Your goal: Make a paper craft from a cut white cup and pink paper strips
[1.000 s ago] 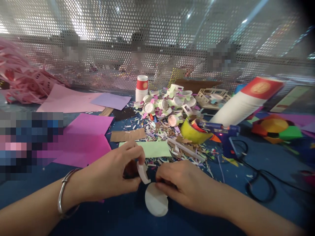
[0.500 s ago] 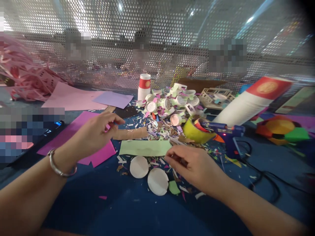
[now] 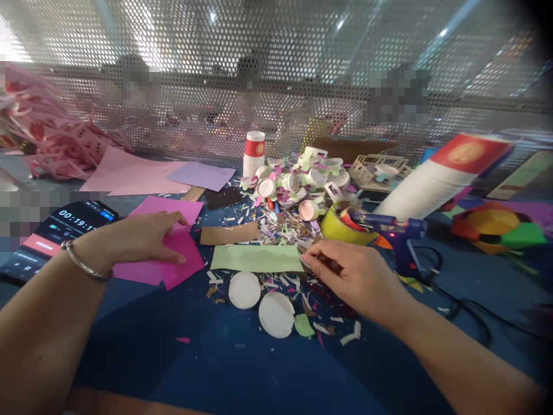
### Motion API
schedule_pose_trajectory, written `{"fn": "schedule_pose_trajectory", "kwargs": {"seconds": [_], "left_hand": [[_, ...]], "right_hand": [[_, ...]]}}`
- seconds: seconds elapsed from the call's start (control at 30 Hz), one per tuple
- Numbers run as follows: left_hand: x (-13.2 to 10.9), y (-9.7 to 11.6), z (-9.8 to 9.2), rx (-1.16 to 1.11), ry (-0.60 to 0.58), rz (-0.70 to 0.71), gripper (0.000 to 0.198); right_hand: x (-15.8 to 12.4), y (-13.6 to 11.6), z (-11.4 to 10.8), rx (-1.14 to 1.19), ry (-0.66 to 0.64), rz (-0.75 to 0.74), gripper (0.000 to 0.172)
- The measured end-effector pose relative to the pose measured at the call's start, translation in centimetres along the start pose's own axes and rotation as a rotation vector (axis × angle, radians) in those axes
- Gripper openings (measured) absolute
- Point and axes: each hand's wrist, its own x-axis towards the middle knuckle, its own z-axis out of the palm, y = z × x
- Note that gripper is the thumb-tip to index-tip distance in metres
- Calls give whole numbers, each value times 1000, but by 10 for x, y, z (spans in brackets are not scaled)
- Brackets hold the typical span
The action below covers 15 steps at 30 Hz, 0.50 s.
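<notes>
Head camera, and both hands are low over the littered tabletop (image 3: pixel 216 369). Left hand (image 3: pixel 138 236) lies flat on the magenta paper (image 3: pixel 184 262), fingers loosely spread, gripping nothing. Right hand (image 3: pixel 354 276) has its fingers drawn narrow at the right end of the green paper strip (image 3: pixel 254 258); whether they actually pinch it, I cannot tell. That strip lies flat just behind two white discs (image 3: pixel 244 290). It looks light, thin and floppy, easily creased, so an end or long edge seems the sensible hold, gently pinched.

Blue table (image 3: pixel 224 369) with magenta paper (image 3: pixel 190 255), green strip (image 3: pixel 254 257), white discs (image 3: pixel 244 290), scraps (image 3: pixel 276 222)
</notes>
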Motion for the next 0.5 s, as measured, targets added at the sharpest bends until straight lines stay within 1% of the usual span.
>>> {"fn": "schedule_pose_trajectory", "kwargs": {"seconds": [0.07, 0.1, 0.17, 0.2, 0.27, 0.3, 0.33, 0.43, 0.5], "left_hand": [[-2, 3, -2, 173, -106, 30, 43], [-2, 4, -2, 245, -131, 50, 37], [-1, 5, -3, 260, -142, 59, 13], [0, 5, -4, 248, -168, 52, 4], [2, 5, -8, 212, -242, 34, 28], [1, 6, -10, 200, -250, 38, 32], [0, 8, -13, 178, -252, 45, 33], [-8, 19, -19, 51, -193, 44, 29], [-20, 29, -19, -42, -142, 21, 20]], "right_hand": [[1, 0, 0, -3, 9, -4, 22], [1, 0, 0, -9, 14, -6, 22], [1, -1, 0, -23, 16, -9, 23], [0, -2, 0, -26, 16, -14, 23], [0, -5, -2, -23, 10, -31, 23], [-1, -6, -2, -19, 10, -42, 23], [-1, -8, -4, -14, 12, -52, 23], [-4, -16, -9, 8, 35, -96, 23], [-8, -25, -13, 27, 55, -161, 21]]}}
